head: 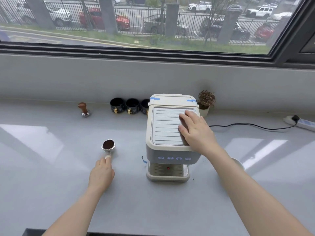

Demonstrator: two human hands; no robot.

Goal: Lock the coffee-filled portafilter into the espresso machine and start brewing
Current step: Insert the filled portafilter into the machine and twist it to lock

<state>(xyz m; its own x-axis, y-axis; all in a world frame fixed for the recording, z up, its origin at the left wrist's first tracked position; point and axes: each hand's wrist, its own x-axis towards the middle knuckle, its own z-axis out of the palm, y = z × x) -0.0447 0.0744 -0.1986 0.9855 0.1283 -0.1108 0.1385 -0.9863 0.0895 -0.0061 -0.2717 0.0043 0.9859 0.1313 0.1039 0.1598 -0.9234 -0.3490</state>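
Note:
A cream espresso machine [167, 150] stands mid-counter with lit buttons on its front and a drip tray below. My right hand [196, 130] lies flat on the ribbed top plate of the machine, fingers spread. Left of the machine a steel portafilter [108, 145] filled with dark ground coffee rests on the counter, basket facing up. My left hand [101, 174] is closed around its handle, which points toward me and is mostly hidden by my fingers.
A wooden-handled tamper [84, 109] stands at the back left. Three dark cups [132, 106] line the wall next to the machine. A small potted plant [205, 103] sits behind it. A black cable [252, 126] runs right to a power strip [301, 123].

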